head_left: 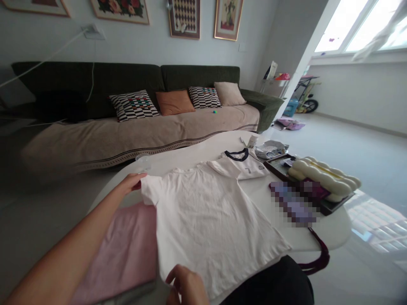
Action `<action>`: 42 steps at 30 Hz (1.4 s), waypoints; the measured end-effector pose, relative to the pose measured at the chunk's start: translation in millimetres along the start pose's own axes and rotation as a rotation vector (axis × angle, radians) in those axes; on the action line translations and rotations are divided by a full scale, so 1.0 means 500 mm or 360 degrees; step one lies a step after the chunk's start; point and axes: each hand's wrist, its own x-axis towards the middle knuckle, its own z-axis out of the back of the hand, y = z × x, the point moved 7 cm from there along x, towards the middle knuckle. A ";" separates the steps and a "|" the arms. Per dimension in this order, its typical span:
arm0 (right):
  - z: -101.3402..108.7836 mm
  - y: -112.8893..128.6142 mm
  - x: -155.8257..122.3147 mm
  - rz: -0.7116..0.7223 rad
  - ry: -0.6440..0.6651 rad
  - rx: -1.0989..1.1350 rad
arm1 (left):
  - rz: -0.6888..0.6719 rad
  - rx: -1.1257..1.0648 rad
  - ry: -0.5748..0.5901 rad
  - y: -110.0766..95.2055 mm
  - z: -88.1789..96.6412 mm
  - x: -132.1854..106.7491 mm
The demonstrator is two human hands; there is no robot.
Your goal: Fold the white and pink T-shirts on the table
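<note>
One long dark green sofa (95, 80) fills the far wall at twelve o'clock, with a beige throw over its seat and patterned and plain cushions along its back. Nearer, a white table (330, 237) crosses the middle of the view. The white T-shirt (206, 220) lies spread flat on it, neck toward the sofa and hem toward the person. A pink garment (127, 250) lies flat at eight o'clock of the T-shirt, and its right edge runs under the shirt's side. At three o'clock of the T-shirt sits a dark tray (337, 205) near the table's edge, bearing a cream ridged object (324, 173). At one o'clock a folded shirt with a navy collar (249, 165) lies just beside the T-shirt's far sleeve. The left hand (132, 182) is at ten o'clock of the T-shirt, its arm reaching in from the lower left. Its fingers and thumb are closed on the tip of the near sleeve, and from this hand the cloth spreads away toward four o'clock. The right hand (187, 288) is low at six to seven o'clock of the T-shirt. Its fingers are curled together on the corner of the hem, and the body of the shirt stretches from it toward twelve and one o'clock.
</note>
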 end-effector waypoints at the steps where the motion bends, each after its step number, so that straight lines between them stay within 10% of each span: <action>1: 0.032 -0.012 -0.005 0.0014 -0.0020 0.0148 | 0.0031 0.0011 0.0061 -0.020 -0.017 0.002; 8: 0.161 -0.149 -0.021 -0.0153 0.0033 0.0861 | 0.0112 0.0065 0.0359 -0.118 -0.246 0.009; 13: 0.156 -0.239 -0.023 -0.0213 -0.0114 0.0766 | 0.0117 0.0101 0.0429 -0.092 -0.412 -0.001; 17: 0.137 -0.266 -0.028 -0.0175 -0.0259 0.0705 | 0.0016 0.0139 0.0393 -0.066 -0.461 -0.002; 21: 0.127 -0.268 -0.033 -0.0184 -0.0309 0.0599 | -0.0257 0.0188 0.0279 -0.082 -0.439 0.007; 28: 0.129 -0.261 -0.035 -0.0153 -0.0330 0.0401 | -0.0691 0.0530 -0.0098 -0.100 -0.298 0.037; 42: 0.177 -0.249 -0.061 0.0036 -0.0474 0.0065 | -0.0867 0.1041 0.0084 -0.066 -0.218 0.103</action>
